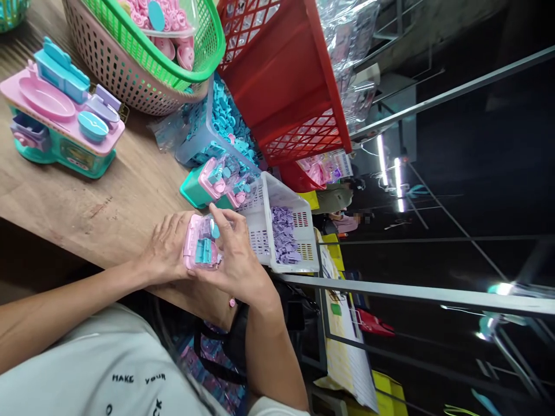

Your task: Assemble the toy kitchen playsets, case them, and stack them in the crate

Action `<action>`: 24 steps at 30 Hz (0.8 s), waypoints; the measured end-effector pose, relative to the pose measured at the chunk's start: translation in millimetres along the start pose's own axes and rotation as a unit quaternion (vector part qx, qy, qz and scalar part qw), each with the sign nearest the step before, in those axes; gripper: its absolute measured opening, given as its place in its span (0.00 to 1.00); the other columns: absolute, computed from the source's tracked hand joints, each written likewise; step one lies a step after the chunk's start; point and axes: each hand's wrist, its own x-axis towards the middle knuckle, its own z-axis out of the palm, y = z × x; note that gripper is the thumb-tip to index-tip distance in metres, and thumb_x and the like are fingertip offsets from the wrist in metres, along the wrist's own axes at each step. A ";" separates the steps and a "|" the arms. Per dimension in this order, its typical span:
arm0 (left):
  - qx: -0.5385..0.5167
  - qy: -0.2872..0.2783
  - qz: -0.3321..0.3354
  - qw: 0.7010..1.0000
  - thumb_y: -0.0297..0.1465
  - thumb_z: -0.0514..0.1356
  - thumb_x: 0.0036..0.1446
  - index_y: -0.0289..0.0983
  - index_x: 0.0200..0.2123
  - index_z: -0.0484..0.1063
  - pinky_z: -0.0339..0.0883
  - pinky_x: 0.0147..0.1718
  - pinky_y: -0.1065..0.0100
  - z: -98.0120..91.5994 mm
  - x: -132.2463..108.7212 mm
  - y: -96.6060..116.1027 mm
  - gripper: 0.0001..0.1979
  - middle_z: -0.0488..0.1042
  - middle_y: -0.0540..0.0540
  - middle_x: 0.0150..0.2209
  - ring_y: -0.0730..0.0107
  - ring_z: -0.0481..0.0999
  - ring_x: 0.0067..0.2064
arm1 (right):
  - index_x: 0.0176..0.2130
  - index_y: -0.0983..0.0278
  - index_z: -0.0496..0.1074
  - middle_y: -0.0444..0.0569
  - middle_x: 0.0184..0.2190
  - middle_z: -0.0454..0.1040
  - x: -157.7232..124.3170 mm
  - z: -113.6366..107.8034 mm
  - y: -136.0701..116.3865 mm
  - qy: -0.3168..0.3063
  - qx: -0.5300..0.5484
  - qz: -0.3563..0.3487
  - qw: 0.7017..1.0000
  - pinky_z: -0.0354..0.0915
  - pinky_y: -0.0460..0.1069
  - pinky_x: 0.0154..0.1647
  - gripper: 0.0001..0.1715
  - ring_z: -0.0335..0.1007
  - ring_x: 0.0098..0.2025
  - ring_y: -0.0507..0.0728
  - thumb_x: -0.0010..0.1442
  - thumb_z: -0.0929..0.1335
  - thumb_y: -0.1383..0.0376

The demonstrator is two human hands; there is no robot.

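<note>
Between both hands is a small pink toy case [189, 249] with a clear cover and blue pieces inside. My left hand [167, 245] is closed against its pink side, fingers together. My right hand [236, 254] wraps the clear side, thumb and fingers around it. Just beyond my hands stand two teal-and-pink toy boxes [198, 184] with blue and pink pieces under clear covers. A white basket [255, 216] of small purple parts is close to my right hand. On the wooden table [87, 214], at left, stands a toy kitchen counter [56, 124] with a pink oval basin.
A translucent bin [195, 138] holds many small blue parts. Behind it are a stacked green basket [208, 52] with pink pieces and a large red crate [277, 75]. The table's near edge runs below my arms. Other people are in the background, beyond metal bars.
</note>
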 end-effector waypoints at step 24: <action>-0.001 0.029 0.028 0.999 0.59 0.69 0.46 0.36 0.65 0.55 0.64 0.56 0.48 2.3 0.1 -3.8 0.52 0.68 0.33 0.59 0.42 0.68 0.58 | 0.74 0.49 0.47 0.54 0.65 0.51 -4.0 -7.3 17.9 0.017 0.049 -0.101 0.994 0.60 0.67 0.71 0.61 0.50 0.72 0.68 0.53 0.78 0.56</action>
